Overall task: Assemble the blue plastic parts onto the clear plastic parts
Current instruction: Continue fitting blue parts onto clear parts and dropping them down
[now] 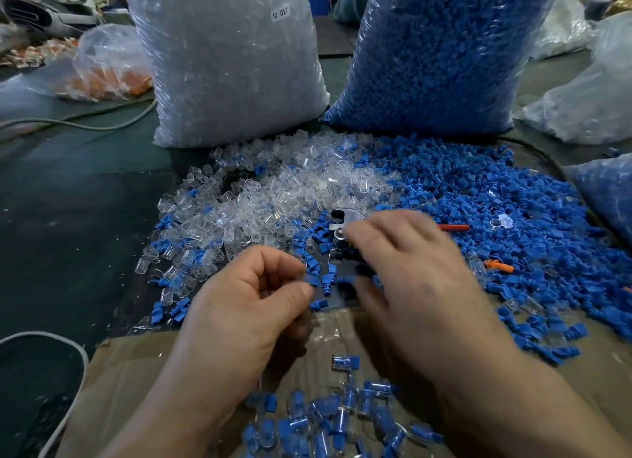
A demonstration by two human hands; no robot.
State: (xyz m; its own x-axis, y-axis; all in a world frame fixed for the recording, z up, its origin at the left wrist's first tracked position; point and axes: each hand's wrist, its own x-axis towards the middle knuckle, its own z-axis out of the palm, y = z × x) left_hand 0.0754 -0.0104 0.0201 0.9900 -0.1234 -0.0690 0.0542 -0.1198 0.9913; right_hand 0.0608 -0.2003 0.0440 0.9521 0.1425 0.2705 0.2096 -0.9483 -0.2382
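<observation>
Two bags on dark table [85, 201]: clear-parts bag [225, 64], blue-parts bag [437, 54]. I see left hand [246, 307] curled, hold unclear; right hand [420, 276] splayed.

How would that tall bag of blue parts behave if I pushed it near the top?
The bag of blue parts is packed full and stands tall, so it is probably heavy and would lean or topple rather than slide. Its thin crinkled film likely gives when pressed. The loose blue parts at its foot may scatter.
</observation>
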